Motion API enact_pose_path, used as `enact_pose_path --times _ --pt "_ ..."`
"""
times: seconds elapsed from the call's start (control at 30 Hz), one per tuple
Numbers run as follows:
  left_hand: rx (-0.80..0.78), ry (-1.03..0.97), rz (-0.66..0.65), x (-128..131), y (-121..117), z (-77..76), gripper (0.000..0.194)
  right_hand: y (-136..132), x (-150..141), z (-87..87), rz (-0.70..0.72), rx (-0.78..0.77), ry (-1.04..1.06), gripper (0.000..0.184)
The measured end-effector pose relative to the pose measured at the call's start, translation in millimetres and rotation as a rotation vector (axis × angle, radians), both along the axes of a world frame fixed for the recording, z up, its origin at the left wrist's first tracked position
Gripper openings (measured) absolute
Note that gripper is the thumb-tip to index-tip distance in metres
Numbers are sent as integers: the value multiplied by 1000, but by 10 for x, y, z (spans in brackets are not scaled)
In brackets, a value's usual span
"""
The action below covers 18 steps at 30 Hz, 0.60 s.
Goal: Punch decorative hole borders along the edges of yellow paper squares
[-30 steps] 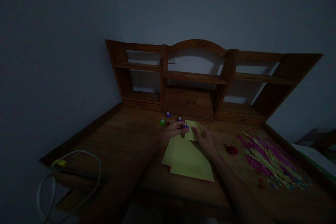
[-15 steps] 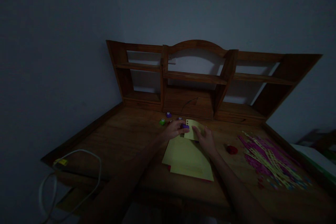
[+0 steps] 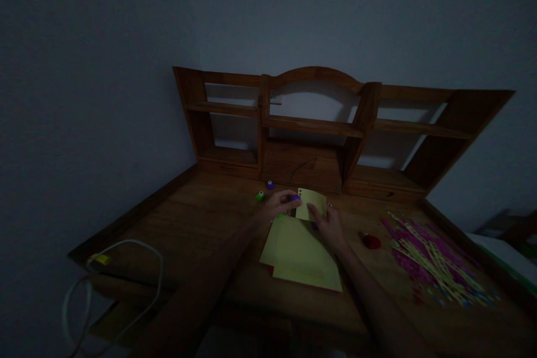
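Note:
My left hand [image 3: 280, 205] is closed around a small purple craft punch [image 3: 296, 198] at the left edge of a small yellow sheet of paper [image 3: 307, 208]. A few small holes show near that sheet's upper left corner. From the other side, my right hand [image 3: 329, 222] pinches the same sheet, thumb on top. Larger yellow sheets [image 3: 304, 254] lie below the hands, with a red edge peeking out beneath. Past my left hand sit a purple punch [image 3: 270, 184] and a green punch [image 3: 260, 196]. More small pieces beside the hands are partly hidden.
A red round object [image 3: 371, 241] lies right of my right forearm. Farther right is a pile of pink and yellow paper strips [image 3: 432, 254]. A wooden shelf unit [image 3: 310, 120] stands along the desk's back. A white cable [image 3: 160, 268] loops over the left front edge.
My left hand and the purple punch have shifted slightly up along the small sheet's left edge. A green piece now shows beneath my left hand. My right hand keeps its hold.

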<state>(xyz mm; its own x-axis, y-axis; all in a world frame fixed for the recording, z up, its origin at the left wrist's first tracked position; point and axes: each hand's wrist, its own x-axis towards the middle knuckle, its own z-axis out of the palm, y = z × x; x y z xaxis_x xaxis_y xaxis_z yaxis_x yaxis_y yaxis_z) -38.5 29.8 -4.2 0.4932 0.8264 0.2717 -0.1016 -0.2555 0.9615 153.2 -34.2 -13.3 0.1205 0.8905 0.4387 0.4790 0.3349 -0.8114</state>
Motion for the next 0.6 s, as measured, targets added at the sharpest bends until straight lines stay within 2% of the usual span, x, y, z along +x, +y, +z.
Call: enact_pose_path --times 0.17,0.33,0.47,0.6 --pt "-71 -37 101 -81 36 68 40 25 25 -12 -29 -52 56 49" --pt "-94 -177 235 -118 190 19 36 22 26 -10 -30 -69 118 52" --pt "-116 -235 217 -88 255 -40 39 19 26 -9 -20 -81 115 53" --pt "-149 -175 114 -59 204 -51 44 40 31 -17 -53 -64 128 52"
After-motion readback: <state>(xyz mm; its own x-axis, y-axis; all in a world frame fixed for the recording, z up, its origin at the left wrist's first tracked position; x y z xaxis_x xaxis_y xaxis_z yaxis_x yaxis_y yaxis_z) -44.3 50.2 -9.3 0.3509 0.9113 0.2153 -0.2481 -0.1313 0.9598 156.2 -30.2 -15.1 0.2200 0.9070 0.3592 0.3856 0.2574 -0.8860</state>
